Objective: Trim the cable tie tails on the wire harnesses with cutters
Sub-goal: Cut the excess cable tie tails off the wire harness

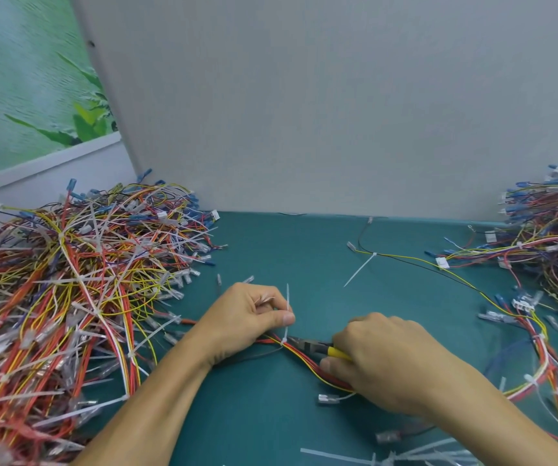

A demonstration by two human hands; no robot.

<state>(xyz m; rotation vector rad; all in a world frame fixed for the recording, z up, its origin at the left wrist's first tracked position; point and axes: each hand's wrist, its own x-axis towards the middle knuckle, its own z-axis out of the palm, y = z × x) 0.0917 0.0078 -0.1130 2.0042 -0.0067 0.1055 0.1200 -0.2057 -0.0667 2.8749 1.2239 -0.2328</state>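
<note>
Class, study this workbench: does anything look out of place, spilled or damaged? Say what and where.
Nothing looks damaged. White tie tails lie loose on the green mat at the near edge, seemingly offcuts not swept away. The tangled wire pile on the left is messy but suits the job.

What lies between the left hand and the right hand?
In the head view, the cutters, held by the right hand, have their tip at the white cable tie on the red and yellow wires; the left hand pinches its tail.
</note>
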